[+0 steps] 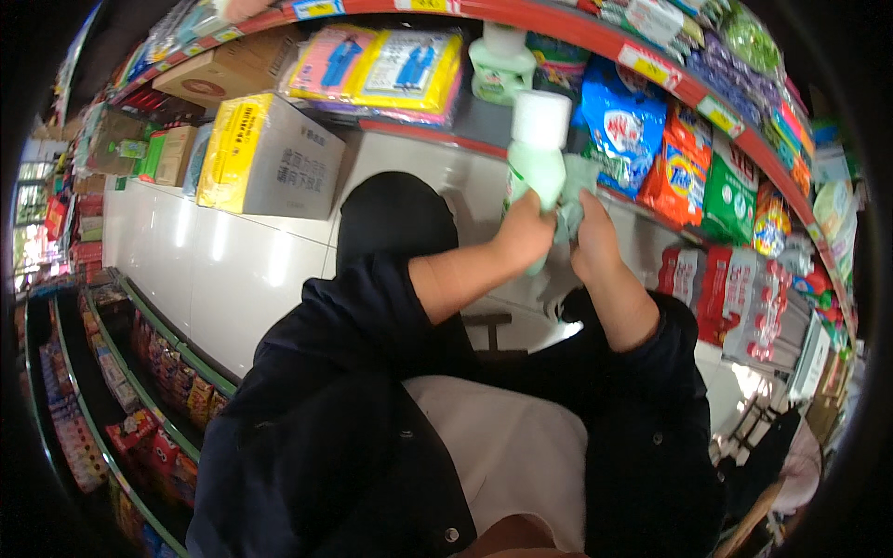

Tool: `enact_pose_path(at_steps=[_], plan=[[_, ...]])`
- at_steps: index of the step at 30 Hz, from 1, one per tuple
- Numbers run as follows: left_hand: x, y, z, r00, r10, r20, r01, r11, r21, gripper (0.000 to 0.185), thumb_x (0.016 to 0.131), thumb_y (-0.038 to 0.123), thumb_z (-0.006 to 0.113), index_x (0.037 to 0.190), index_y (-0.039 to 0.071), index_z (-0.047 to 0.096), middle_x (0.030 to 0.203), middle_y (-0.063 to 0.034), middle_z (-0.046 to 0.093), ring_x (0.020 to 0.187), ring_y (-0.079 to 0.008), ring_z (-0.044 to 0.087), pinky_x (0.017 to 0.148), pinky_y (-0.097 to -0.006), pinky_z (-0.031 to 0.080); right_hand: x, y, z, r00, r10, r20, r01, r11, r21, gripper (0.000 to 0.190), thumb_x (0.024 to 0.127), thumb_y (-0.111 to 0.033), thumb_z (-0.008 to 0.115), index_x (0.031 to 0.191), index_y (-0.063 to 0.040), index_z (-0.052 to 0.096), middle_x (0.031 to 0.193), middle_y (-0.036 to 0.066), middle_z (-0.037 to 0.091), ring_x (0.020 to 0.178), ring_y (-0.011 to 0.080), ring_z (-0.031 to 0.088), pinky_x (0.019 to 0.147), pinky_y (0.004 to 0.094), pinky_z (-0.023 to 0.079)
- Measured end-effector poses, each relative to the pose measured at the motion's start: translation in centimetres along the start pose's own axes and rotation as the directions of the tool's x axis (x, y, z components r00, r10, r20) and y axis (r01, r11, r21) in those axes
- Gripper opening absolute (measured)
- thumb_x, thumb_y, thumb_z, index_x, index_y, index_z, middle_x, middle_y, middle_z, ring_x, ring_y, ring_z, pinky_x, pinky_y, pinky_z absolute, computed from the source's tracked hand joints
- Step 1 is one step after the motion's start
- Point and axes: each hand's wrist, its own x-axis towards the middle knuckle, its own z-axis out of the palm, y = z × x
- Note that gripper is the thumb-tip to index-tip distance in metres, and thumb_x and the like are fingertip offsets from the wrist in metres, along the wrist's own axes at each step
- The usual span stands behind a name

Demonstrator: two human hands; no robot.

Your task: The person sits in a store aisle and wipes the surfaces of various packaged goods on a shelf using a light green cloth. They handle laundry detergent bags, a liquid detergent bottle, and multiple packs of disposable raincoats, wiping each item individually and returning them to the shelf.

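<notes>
My left hand grips a pale green plastic bottle with a large white cap, tilted in front of the lower shelf. Close beside it, my right hand holds a crumpled grey-green cloth against the bottle's side. Part of the cloth lies between both hands, and the bottle's lower end is mostly hidden by my left hand. Behind the bottle, a similar green bottle with a white cap stands on the shelf. To its right is a blue bag of detergent.
Orange Tide bags and a green bag continue along the shelf. Packaged raincoats lie left of the bottles. A white-and-yellow carton sits on the tiled floor. Shrink-wrapped bottles stand at right; snack shelves line the left.
</notes>
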Motion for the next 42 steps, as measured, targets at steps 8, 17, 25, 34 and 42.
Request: enact_pose_path(at_steps=[8, 17, 25, 34, 42], plan=[[0.4, 2.0, -0.2, 0.923, -0.317, 0.22, 0.374, 0.598, -0.709, 0.043, 0.084, 0.004, 0.053, 0.127, 0.004, 0.048, 0.118, -0.009, 0.056, 0.11, -0.0241, 0.054, 0.094, -0.0392, 0.043, -0.5, 0.9, -0.9, 0.959, -0.249, 0.133, 0.283, 0.837, -0.469, 0.041, 0.099, -0.025, 0.049, 0.129, 0.002, 0.052, 0.118, 0.015, 0.063, 0.105, 0.0248, 0.06, 0.094, 0.037, 0.044], [0.9, 0.4, -0.4, 0.953, -0.157, 0.259, 0.3, 0.617, -0.728, 0.045, 0.086, 0.009, 0.055, 0.13, 0.007, 0.046, 0.126, -0.0065, 0.053, 0.119, -0.0218, 0.048, 0.102, -0.0357, 0.035, 1.2, 2.2, -1.3, 0.828, -0.406, 0.388, 0.524, 0.31, -0.794, 0.046, 0.081, -0.024, 0.069, 0.115, 0.003, 0.054, 0.108, 0.027, 0.061, 0.106, 0.0428, 0.058, 0.087, 0.0462, 0.047], [1.0, 0.9, -0.8, 0.901, -0.103, 0.422, 0.375, 0.672, -0.639, 0.047, 0.087, 0.015, 0.06, 0.131, 0.006, 0.049, 0.131, -0.0068, 0.051, 0.12, -0.0173, 0.045, 0.102, -0.0342, 0.034, 2.4, 2.5, -1.1, 0.753, -0.594, 0.282, 0.553, 0.339, -0.761, 0.042, 0.082, -0.019, 0.068, 0.116, 0.002, 0.054, 0.103, 0.025, 0.065, 0.097, 0.0432, 0.062, 0.085, 0.0448, 0.049], [3.0, 1.6, -3.3, 0.967, -0.228, -0.109, 0.16, 0.885, -0.437, 0.052, 0.092, 0.03, 0.066, 0.129, -0.003, 0.05, 0.115, -0.0095, 0.063, 0.108, -0.0172, 0.055, 0.094, -0.0304, 0.043, 0.5, -3.8, -2.8, 0.748, -0.617, 0.244, 0.615, 0.507, -0.604, 0.035, 0.095, -0.019, 0.061, 0.122, 0.002, 0.055, 0.108, 0.013, 0.067, 0.098, 0.0207, 0.064, 0.085, 0.0335, 0.05], [0.7, 3.7, -4.5, 0.824, 0.251, 0.508, 0.148, 0.769, -0.621, 0.059, 0.084, 0.014, 0.074, 0.134, 0.0, 0.046, 0.126, -0.012, 0.06, 0.119, -0.0232, 0.057, 0.101, -0.0382, 0.046, -2.0, -5.6, -3.0, 0.862, -0.34, 0.377, 0.397, 0.914, -0.085, 0.045, 0.098, -0.023, 0.06, 0.133, 0.003, 0.048, 0.12, 0.01, 0.061, 0.105, 0.0174, 0.06, 0.091, 0.0322, 0.05]])
